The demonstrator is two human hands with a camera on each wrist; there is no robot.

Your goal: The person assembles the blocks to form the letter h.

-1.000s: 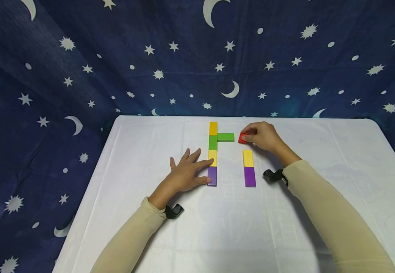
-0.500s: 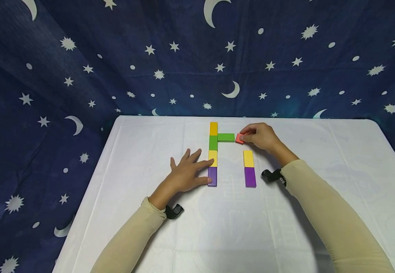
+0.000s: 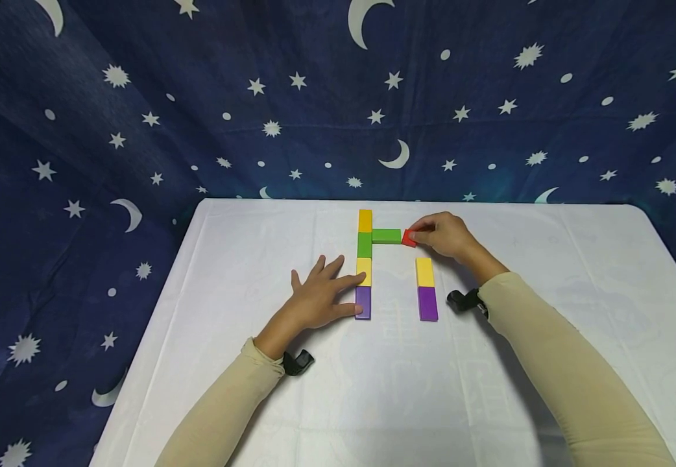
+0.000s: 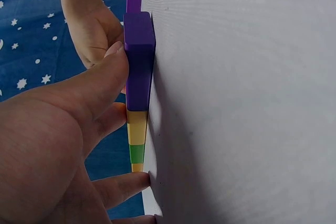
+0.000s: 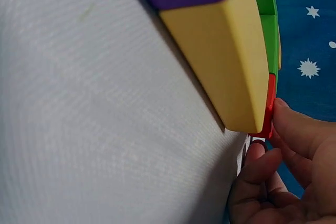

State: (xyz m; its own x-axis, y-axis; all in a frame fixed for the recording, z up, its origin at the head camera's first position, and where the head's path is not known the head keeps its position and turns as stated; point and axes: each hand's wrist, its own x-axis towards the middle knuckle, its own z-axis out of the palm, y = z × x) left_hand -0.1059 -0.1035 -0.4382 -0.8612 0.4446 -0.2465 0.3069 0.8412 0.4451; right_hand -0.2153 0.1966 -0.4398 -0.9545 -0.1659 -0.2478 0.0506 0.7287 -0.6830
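Observation:
My right hand pinches a red block between thumb and fingers, at the right end of a green block lying crosswise. That green block meets a column made of an orange-yellow block, a green block, a yellow block and a purple block. With fingers spread, my left hand rests beside the column. Its thumb touches the purple block and its index finger the yellow one. In the right wrist view the red block is partly hidden behind a yellow block.
Nearer me than the red block, a yellow block and a purple block lie end to end. A white cloth covers the table. Behind it hangs a dark blue curtain with moons and stars.
My right hand has slid the red block a short way left, up to the end of the crosswise green block. The left hand stays in place.

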